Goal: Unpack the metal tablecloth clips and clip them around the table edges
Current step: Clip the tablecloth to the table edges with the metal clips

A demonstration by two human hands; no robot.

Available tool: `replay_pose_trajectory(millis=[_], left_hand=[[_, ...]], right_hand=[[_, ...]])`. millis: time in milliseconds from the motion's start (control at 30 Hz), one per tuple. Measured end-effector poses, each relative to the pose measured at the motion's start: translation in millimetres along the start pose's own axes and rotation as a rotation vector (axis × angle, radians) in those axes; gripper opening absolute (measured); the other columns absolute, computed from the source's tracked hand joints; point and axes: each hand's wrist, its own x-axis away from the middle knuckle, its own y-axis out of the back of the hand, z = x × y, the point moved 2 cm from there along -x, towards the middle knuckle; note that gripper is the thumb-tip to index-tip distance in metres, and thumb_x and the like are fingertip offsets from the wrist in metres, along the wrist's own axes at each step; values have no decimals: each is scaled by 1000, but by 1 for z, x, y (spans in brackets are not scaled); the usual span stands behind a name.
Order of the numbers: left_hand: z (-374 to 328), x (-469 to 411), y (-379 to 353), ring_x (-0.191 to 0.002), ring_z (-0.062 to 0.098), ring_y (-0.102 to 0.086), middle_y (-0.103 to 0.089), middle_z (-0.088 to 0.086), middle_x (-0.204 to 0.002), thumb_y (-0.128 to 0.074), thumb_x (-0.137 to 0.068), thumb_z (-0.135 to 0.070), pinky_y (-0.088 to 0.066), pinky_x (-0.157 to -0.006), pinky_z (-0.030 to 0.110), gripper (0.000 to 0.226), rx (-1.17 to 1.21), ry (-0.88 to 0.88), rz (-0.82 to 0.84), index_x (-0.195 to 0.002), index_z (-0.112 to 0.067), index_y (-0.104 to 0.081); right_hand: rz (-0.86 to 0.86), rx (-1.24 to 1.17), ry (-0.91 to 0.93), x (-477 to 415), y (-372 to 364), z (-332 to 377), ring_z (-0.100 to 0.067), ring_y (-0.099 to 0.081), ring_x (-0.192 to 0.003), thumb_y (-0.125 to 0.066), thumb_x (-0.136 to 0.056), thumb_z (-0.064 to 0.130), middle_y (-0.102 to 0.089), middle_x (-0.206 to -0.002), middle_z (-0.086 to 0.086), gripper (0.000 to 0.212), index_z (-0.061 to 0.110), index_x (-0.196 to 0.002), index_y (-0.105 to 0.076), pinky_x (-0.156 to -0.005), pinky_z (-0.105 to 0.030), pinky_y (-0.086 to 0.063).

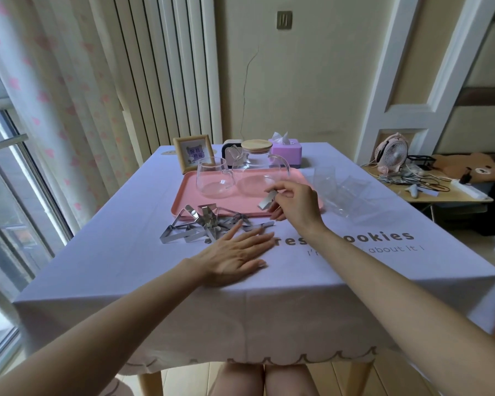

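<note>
Pinches one clip in the right hand, fingers curled round it, raised just above the near rim of the tray. Presses the left hand flat on the tabletop, fingers straight and slightly spread, fingertips touching the near side of the pile of clips. Holds the two hands apart, the right ahead of the left.

Pile on the cloth just before the tray's near left corner, clips tangled together, a few leaning against the rim. One more clip flat on the cloth beside the left fingertips.

On the pink tray, a glass cup and a glass pot with a wooden lid, side by side. Behind the tray, at the far edge, a frame and a purple tissue box.

Right of the right hand, clear bags crumpled on the cloth.

Beyond the tabletop on the right, a side table with a pink fan and cables. On the left, a window and a curtain.
</note>
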Motion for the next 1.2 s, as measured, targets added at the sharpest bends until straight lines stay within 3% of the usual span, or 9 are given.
replay_pose_trajectory(millis=[167,300,400,567,800,933,1033,1100,1200], left_hand=[[-2,-2,2,-142,11,18,7,-3,-157,0,-92,-53,21,-113,40,67,-147,52,-49,-150,-21,-9],[-17,1,-1,-142,7,19,8,-7,-157,-1,-94,-47,25,-111,30,60,27,-30,-22,-150,-24,-2],[-28,8,-3,-141,3,18,8,-9,-157,-10,-99,-40,22,-111,23,54,173,-26,23,-150,-24,-1],[-34,17,-2,-142,1,11,4,-9,-157,-17,-101,-38,15,-112,16,53,245,-9,41,-150,-23,-4],[-43,25,-5,-143,4,6,-1,-6,-157,-1,-87,-57,12,-111,14,74,165,-13,-18,-150,-19,-8],[-46,25,-2,-136,0,10,5,-8,-152,-1,-83,-58,18,-105,7,78,146,3,-29,-149,-18,-6],[-45,26,-6,-140,8,6,-2,3,-156,-2,-82,-61,15,-110,14,84,121,54,-49,-149,-11,-11],[-45,29,-9,-144,25,-14,-21,15,-154,-6,-87,-61,-3,-119,30,84,74,74,-110,-145,-3,-24],[-47,33,-10,-134,32,-36,-42,14,-141,-24,-93,-53,-29,-112,44,67,79,81,-137,-135,-3,-39]], right_hand=[[0,-222,-114,7,3,-7,-11,-63,-56,-48,-83,-10,-67,-73,-8,31,11,-89,-69,-59,-23,-56],[-16,-432,-268,18,2,-15,-15,-61,-68,-43,-82,-4,-68,-74,-7,32,11,-83,-71,-65,-22,-48],[31,-449,-318,26,-2,-22,-16,-63,-75,-55,-85,12,-69,-77,-4,19,10,-88,-74,-72,-26,-45],[87,-427,-243,47,-9,-21,-10,-62,-76,-61,-86,4,-69,-97,0,17,14,-92,-72,-65,-11,-48],[125,-470,-189,68,-12,-14,-15,-62,-84,-65,-85,8,-72,-95,-5,16,21,-91,-71,-81,-33,-52],[143,-543,-151,90,-11,-9,-10,-62,-79,-65,-83,2,-71,-98,-7,23,17,-101,-69,-73,-20,-51],[145,-624,-126,110,-6,-7,-11,-67,-88,-61,-79,-12,-72,-101,-10,37,11,-108,-63,-76,-18,-52],[123,-692,-149,123,-4,-8,-14,-69,-91,-61,-76,-16,-74,-97,-9,40,7,-109,-57,-76,-18,-52],[30,-702,-188,142,-6,-12,-11,-70,-76,-67,-74,-12,-75,-85,-4,36,9,-99,-53,-69,-17,-52]])
